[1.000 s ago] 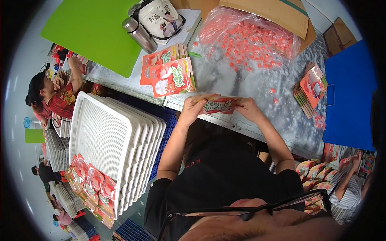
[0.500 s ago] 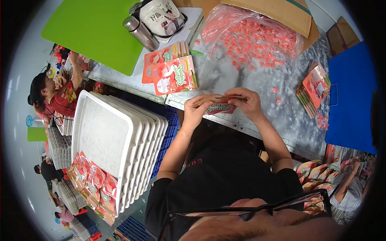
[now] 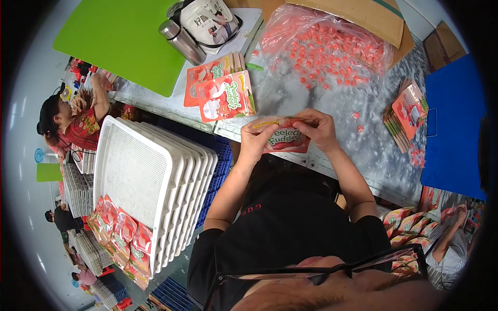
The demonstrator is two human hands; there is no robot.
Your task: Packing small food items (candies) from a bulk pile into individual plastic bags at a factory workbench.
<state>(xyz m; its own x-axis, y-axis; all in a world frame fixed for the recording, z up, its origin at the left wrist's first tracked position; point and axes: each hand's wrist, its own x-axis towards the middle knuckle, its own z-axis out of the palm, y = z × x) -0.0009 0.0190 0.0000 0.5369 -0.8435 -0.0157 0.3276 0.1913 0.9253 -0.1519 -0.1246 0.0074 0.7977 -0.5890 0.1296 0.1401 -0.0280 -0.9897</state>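
Note:
Over the table's near edge, a red and white printed pouch (image 3: pixel 285 141) is held up between both hands. My left hand (image 3: pixel 255 136) is closed on its upper left corner, thumb pressed on the front. My right hand (image 3: pixel 317 129) grips the upper right edge, also with its thumb on the front. The pouch's printed front faces me, and its top edge is partly hidden by my fingers. Beyond my left hand lie two stacks of like pouches (image 3: pixel 226 97). More pouches (image 3: pixel 407 115) stand in a pile to the right.
Small red pieces in a clear bag (image 3: pixel 332 49) spill onto the grey table (image 3: pixel 358 155). A steel flask (image 3: pixel 181 42) and a white bag (image 3: pixel 210 23) stand at the back. Stacked white trays (image 3: pixel 171 171) hold filled pouches (image 3: pixel 122 233) at left. A blue panel (image 3: pixel 456 124) stands right; a co-worker (image 3: pixel 78 116) works left.
The pouch has tipped so that more of its printed front shows. Both thumbs have moved onto the front near the top edge, and my hands are slightly closer together.

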